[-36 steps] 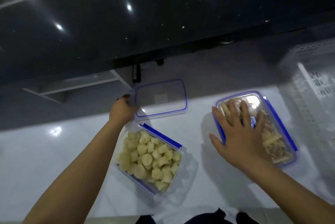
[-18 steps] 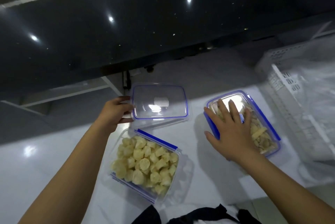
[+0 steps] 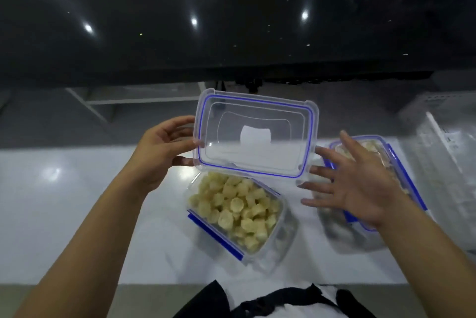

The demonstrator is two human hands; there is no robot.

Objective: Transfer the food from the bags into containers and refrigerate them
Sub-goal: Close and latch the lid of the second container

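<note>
White counter [image 3: 64,201] runs below a dark glossy wall panel [image 3: 154,34], with a pale crate [image 3: 443,163] blurred at the far right edge. At left, the left hand [image 3: 161,152] pinches the short edge of a clear lid [image 3: 253,137], thumb on top and fingers underneath, and holds it tilted in the air. Directly below, an open tub [image 3: 234,217] sits on the counter, filled near the rim with pale yellow food chunks [image 3: 231,204]. To the right, the right hand [image 3: 360,186] hovers with fingers spread and gripping nothing, close to the lid's other short edge. Behind that hand, a second tub [image 3: 386,163] stands lidded on the counter.

The lid looks light, thin and somewhat flexible, so a grip at both short edges would likely keep it level. The filled tub probably weighs enough to need both hands under its sides, and its smooth plastic may be slippery.
</note>
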